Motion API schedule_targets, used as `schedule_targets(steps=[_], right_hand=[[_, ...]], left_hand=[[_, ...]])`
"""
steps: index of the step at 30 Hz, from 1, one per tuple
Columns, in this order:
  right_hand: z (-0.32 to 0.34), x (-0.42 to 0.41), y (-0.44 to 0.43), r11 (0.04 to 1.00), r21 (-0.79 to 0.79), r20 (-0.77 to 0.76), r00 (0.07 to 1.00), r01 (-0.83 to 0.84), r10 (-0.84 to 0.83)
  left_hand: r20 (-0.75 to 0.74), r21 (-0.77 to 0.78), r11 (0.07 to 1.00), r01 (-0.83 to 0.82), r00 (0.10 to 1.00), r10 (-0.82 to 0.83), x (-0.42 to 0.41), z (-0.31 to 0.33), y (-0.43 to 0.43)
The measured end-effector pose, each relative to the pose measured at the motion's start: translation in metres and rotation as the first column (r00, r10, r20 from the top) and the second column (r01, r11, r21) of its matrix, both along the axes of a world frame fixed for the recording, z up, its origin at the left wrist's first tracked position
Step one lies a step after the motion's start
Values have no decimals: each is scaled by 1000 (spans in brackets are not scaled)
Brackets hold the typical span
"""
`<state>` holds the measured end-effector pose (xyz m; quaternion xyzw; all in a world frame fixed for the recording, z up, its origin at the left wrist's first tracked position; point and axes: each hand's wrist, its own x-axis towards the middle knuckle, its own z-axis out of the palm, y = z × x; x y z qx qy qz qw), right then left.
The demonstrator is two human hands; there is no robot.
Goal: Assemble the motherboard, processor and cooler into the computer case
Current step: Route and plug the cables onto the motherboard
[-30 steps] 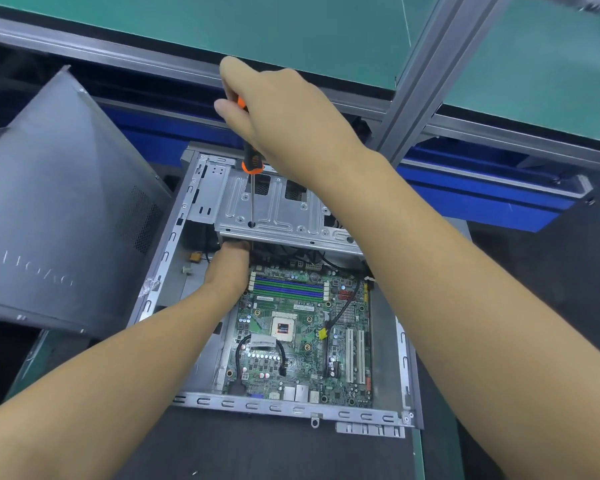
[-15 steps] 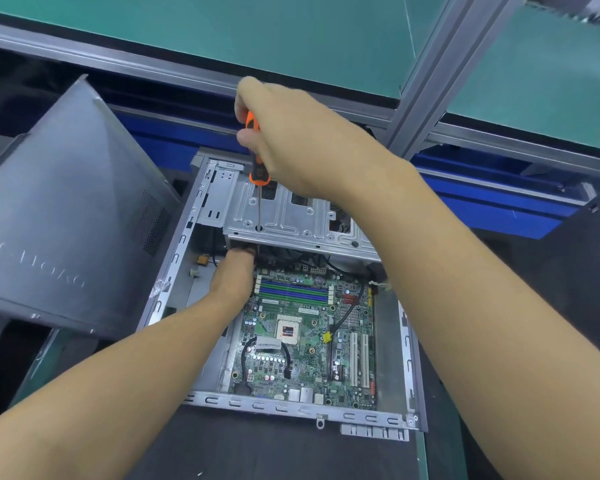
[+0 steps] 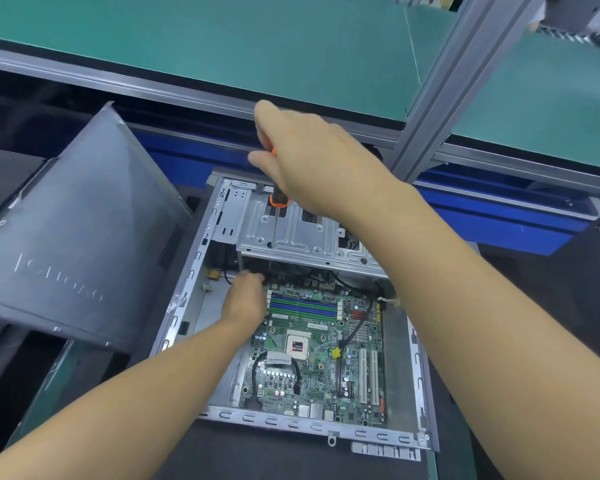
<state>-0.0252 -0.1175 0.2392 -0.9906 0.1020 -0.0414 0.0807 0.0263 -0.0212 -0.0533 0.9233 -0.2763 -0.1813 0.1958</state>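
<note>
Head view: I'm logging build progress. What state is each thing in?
Case, open, lying flat.
Side panel, off, tilted at left.
Motherboard, in the case.
Processor socket, no cooler on it.
Screwdriver, upright, shaft through the drive cage.
Right hand, grips the screwdriver.
Left hand, tucked under the drive cage.

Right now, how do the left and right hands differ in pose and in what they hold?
The right hand is raised above the drive cage, gripping an upright screwdriver; the left hand reaches low under that cage, beside the motherboard. The right hand's fingers wrap the handle; the left hand's fingers are hidden. Both work over the open case.
</note>
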Motion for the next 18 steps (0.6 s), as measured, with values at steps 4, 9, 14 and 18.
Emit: schedule_targets(steps=[4, 9, 14, 18], right_hand=[[0, 5, 5, 993, -7, -11, 993, 114, -114], [7, -2, -2, 976, 212, -72, 997, 46, -32], [1, 2, 3, 994, -69, -40, 995, 86, -89], [3, 4, 3, 990, 73, -71, 990, 124, -119]], left_hand=[[-102, -48, 996, -72, 993, 67, 0, -3, 5], [-284, -59, 982, -180, 946, 157, 6, -2, 16], [-358, -49, 976, -210, 916, 180, 7, -2, 18], [-375, -76, 974, -215, 911, 172, 6, 0, 16]])
